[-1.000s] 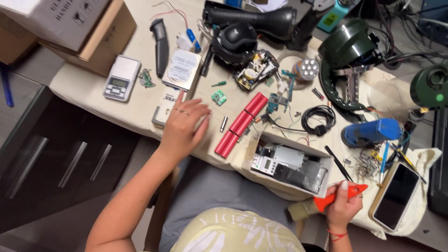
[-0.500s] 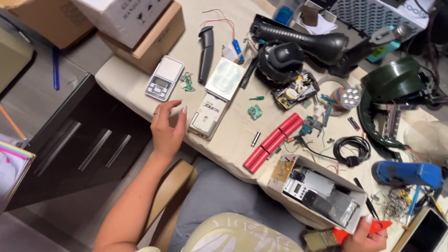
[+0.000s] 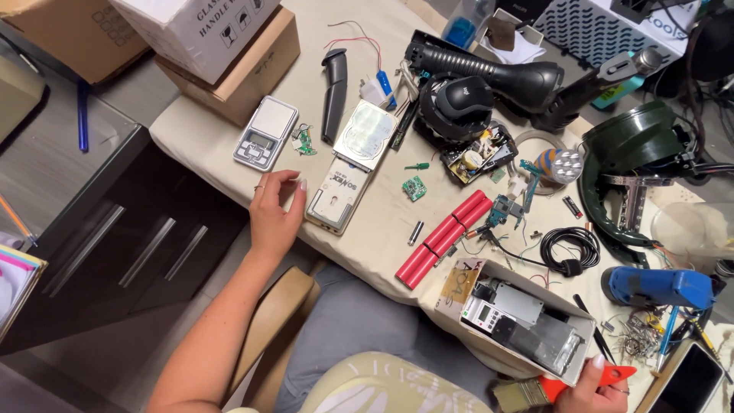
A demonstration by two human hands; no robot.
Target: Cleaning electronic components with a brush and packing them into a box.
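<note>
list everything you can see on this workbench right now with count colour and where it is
pocket scale: one, silver, left end of the table.
flat device: one, white, beside the left hand.
battery cells: one joined run, red, centre.
small circuit board: one, green, centre.
coiled cable: one, black, right of centre.
open box of parts: one, white, near edge.
cardboard boxes: several, brown and white, top left.
brush: one, orange handle, bottom right.
left hand: at the table edge, fingers curled.
right hand: grips the brush.
</note>
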